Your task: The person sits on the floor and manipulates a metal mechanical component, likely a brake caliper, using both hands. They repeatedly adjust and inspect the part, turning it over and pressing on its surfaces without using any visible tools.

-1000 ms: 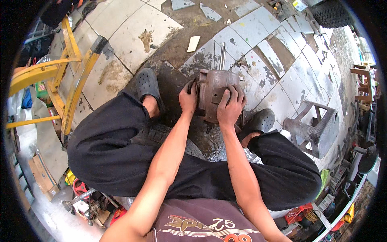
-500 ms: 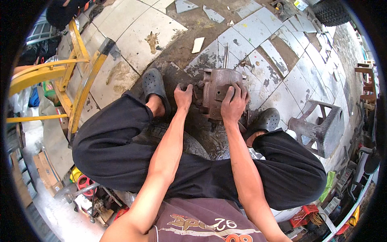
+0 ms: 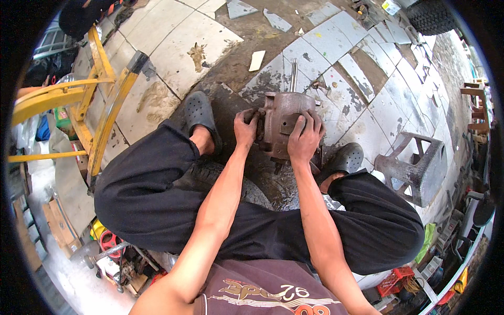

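A rusty brown cast-metal housing [image 3: 283,105] stands between my feet, with a bright steel shaft [image 3: 294,73] rising from its far end and a shorter dark stub at the near end. My left hand [image 3: 248,122] is curled at the dark fittings on the housing's left side; what its fingers hold is hidden. My right hand [image 3: 307,131] grips the housing's right front, fingers bent over its face near a square pad with a hole. A dark tire [image 3: 247,191] lies partly hidden under my legs.
A yellow metal frame [image 3: 100,100] stands at my left, a worn grey plastic stool [image 3: 420,163] at my right. Broken floor tiles [image 3: 336,37] lie ahead, with a tire [image 3: 430,18] at the upper right. Tools, cardboard [image 3: 60,226] and a red crate [image 3: 394,283] lie behind and beside me.
My left hand drew slightly back from the housing's left side half a second ago and is now up against it again. My right hand keeps its grip on the housing.
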The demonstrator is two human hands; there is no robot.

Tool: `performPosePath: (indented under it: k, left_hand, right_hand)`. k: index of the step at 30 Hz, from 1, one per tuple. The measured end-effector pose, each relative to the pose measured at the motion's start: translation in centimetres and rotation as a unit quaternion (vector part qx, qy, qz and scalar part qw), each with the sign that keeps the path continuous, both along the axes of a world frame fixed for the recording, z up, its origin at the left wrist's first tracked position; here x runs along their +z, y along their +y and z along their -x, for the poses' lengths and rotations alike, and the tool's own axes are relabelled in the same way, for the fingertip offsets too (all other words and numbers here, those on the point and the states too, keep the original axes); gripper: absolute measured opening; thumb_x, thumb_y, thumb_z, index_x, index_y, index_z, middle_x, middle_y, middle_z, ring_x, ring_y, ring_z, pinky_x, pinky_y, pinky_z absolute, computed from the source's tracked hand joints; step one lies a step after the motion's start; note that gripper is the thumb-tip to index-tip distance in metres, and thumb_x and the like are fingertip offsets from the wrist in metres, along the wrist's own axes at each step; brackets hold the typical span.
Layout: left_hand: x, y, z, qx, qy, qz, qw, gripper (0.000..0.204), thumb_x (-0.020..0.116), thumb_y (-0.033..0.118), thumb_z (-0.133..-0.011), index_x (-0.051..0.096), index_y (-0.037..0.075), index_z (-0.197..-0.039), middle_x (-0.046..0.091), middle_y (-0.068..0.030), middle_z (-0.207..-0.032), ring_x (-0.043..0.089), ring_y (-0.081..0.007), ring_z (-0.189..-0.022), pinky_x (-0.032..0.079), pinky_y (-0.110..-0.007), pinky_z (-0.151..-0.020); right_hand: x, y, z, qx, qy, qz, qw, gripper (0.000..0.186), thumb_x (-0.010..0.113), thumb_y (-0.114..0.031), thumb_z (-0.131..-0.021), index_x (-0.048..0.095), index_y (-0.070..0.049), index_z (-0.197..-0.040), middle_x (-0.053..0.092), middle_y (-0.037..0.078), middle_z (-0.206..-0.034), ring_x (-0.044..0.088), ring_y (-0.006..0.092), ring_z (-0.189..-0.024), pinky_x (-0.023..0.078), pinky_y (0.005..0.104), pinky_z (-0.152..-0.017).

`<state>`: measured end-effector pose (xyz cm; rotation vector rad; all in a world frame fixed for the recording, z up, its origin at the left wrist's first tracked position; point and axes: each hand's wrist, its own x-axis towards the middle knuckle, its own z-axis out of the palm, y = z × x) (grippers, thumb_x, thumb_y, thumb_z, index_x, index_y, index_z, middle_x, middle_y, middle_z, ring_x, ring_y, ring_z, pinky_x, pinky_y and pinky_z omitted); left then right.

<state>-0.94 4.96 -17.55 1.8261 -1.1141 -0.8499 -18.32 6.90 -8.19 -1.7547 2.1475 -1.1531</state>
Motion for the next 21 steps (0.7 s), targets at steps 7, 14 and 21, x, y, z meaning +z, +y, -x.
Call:
performPosePath:
  k: [7, 14, 21]
  left_hand:
    - [-0.4, 0.4, 1.5, 0.059, 0.158, -0.015, 0.986, 0.038, 0.072, 0.027, -0.096, 0.067, -0.004, -0.118, 0.071, -0.018, -0.108, 0.068, -0.0234, -0.099, 0.053, -0.038, -0.087]
    - [-0.3, 1.0, 1.1, 0.031, 0.055, -0.016, 0.998, 0.032, 0.07, 0.018, -0.096, 0.067, -0.003, -0.119, 0.072, -0.0171, -0.106, 0.069, -0.0277, -0.098, 0.053, -0.039, -0.087]
    - [1.8, 0.5, -0.1, 0.005, 0.093, -0.048, 0.995, 0.029, 0.07, 0.015, -0.094, 0.069, -0.002, -0.117, 0.073, -0.0143, -0.111, 0.07, -0.0234, -0.099, 0.053, -0.036, -0.085]
  right_hand:
    - [0.0, 0.1, 0.5, 0.003, -0.002, -0.006, 1.0, 0.025, 0.055, -0.022, -0.101, 0.065, -0.005, -0.116, 0.062, 0.016, -0.123, 0.052, 0.0399, -0.12, 0.037, 0.0518, -0.108]
    - [0.0, 0.0, 0.2, -0.005, 0.0, -0.002, 1.0, 0.025, 0.055, -0.024, -0.102, 0.066, -0.006, -0.116, 0.061, 0.016, -0.122, 0.052, 0.04, -0.119, 0.037, 0.0517, -0.108]
    - [-0.3, 0.0, 0.4, -0.001, -0.002, 0.003, 1.0, 0.026, 0.054, -0.024, -0.102, 0.066, -0.006, -0.116, 0.061, 0.016, -0.123, 0.052, 0.0397, -0.119, 0.037, 0.0517, -0.108]
